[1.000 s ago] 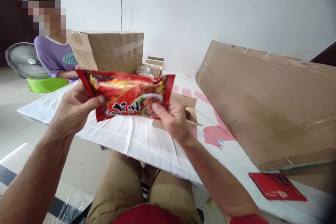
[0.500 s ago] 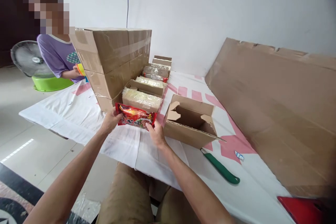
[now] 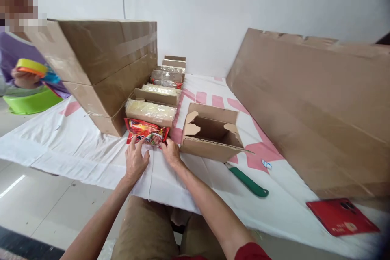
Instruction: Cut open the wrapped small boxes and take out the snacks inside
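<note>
Fingers of both hands — left hand (image 3: 135,159), right hand (image 3: 171,152) — lie spread, palms down, pressing a glossy red crinkled packet (image 3: 147,131) flat on white cloth (image 3: 91,150) beside an open corrugated box (image 3: 210,138).

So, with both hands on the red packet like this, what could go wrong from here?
1. The green-handled knife lies on the cloth right beside the right forearm; a sideways sweep of the arm might catch it.
2. The red noodle packet lies flat against the wrapped box under the left hand and right hand; hard pressing could crush what is inside.
3. The red booklet lies near the table's near edge and might slip off.
</note>
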The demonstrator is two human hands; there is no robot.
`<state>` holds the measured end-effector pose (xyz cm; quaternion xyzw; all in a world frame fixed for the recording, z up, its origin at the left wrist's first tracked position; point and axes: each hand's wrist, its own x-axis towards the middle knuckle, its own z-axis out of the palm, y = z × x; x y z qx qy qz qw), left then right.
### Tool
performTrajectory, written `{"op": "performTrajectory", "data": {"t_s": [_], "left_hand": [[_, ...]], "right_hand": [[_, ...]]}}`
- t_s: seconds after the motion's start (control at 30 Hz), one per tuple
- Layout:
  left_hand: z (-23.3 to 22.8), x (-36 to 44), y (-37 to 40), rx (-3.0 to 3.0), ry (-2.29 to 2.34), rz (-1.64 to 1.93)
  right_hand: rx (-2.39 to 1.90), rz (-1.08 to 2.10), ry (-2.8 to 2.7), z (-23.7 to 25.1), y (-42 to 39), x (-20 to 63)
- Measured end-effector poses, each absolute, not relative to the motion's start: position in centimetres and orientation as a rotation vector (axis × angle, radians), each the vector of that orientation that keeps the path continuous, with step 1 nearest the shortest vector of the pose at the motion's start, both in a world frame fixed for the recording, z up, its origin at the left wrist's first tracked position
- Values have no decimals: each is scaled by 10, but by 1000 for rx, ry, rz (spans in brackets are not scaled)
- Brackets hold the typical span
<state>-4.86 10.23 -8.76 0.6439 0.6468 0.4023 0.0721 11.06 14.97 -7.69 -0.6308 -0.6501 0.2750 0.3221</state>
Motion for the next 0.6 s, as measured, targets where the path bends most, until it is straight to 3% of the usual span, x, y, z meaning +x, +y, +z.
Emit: {"op": "performTrajectory", "data": {"t_s": [0.17,0.33,0.5,0.6], "left_hand": [[-86,-26,75,2110,1842,1243],[-73,6,50,2121,1535,1295],[-49,44,63,2041,1369,1350],[-39,63,87,1951,1312,1379]], "right_hand": [[-1531,631,-1773,-76,87,131],[-1126,404,-2087,-78,-13,219],[-1410,93,-1675,-54,-38,333],[-1499,71,-1519,-42,-15,368]]}}
